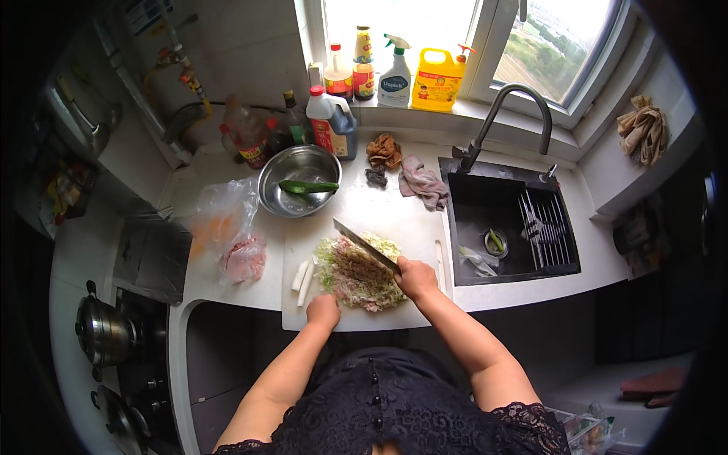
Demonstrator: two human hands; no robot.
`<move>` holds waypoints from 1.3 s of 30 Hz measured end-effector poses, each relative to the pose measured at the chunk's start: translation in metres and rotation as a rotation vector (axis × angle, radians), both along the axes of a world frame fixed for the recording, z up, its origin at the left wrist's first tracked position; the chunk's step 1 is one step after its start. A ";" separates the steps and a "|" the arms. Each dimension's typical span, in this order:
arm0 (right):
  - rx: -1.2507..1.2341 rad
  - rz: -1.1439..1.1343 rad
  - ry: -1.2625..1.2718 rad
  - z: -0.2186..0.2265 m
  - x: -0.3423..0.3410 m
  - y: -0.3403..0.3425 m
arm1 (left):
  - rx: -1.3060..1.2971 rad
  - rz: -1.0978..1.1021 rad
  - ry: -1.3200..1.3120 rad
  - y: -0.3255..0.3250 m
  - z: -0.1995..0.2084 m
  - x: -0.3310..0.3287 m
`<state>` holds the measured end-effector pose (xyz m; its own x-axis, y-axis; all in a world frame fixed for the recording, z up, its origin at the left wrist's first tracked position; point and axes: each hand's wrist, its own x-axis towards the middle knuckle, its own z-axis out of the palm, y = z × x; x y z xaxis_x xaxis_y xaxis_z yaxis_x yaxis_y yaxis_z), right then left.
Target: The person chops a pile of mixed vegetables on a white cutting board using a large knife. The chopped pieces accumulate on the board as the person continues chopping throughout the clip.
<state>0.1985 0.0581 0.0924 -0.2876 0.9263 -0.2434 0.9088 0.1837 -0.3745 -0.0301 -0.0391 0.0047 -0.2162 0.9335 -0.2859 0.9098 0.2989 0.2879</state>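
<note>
My right hand [417, 278] is closed around the handle of a cleaver [366, 244]. Its blade points up and left, over a heap of chopped greens and pinkish minced meat [360, 274]. The heap lies spread on a white cutting board [303, 318]. Near the board's front edge my left hand [324, 311] is curled into a fist, just left of the heap, with nothing showing from it. White stalk pieces [303, 282] lie beside the fist, and another pale stalk [440, 262] lies near the board's right side.
Behind the board stands a steel bowl [271, 182] holding a green cucumber [307, 187]. A plastic bag [227, 212] and pink meat in a bag [244, 260] lie left. Cloths [423, 183] sit before the black sink [470, 205]. Bottles [394, 80] line the sill; a pot [102, 330] is far left.
</note>
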 end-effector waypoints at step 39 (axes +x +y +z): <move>-0.037 -0.006 0.024 -0.003 0.009 0.018 | -0.147 0.168 0.036 0.003 0.020 0.012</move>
<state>0.2074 0.0762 0.0890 -0.2885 0.9183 -0.2709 0.9004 0.1640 -0.4030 -0.0180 -0.0358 0.0246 -0.3777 0.8323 -0.4058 0.8524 0.4836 0.1985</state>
